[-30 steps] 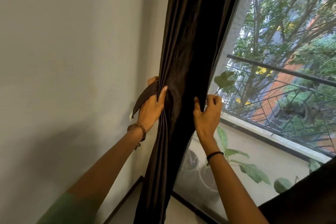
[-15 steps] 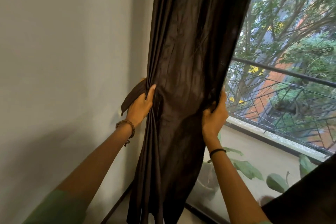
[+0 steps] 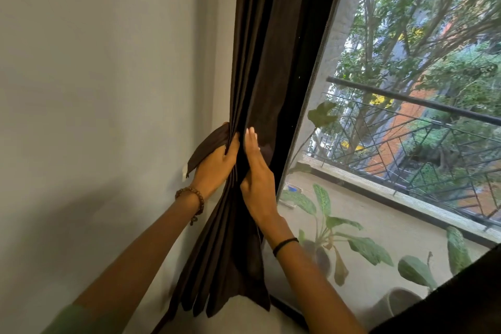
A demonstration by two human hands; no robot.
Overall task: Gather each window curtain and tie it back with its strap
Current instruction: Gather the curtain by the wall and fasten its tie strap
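A dark brown curtain point(image 3: 267, 62) hangs at the left side of the window, bunched into narrow folds at waist height. My left hand point(image 3: 215, 164) grips the gathered folds from the wall side, with the matching brown strap point(image 3: 207, 148) held between thumb and palm; the strap runs down to a small white hook point(image 3: 185, 172) on the wall. My right hand point(image 3: 257, 173) lies flat against the bundle from the window side, fingers straight and pointing up, pressing the cloth towards the left hand. The curtain's lower end point(image 3: 225, 287) fans out below both hands.
The pale wall point(image 3: 95, 116) fills the left. To the right are the window's black frame point(image 3: 295, 122) and a mesh screen, with potted plants point(image 3: 339, 238) and a balcony railing point(image 3: 423, 122) outside. Another dark cloth point(image 3: 455, 304) crosses the bottom right corner.
The curtain was spread wide between both hands; the right hand has swept left, and the cloth is now squeezed into a narrow bundle. More window shows. The left hand stayed on the strap.
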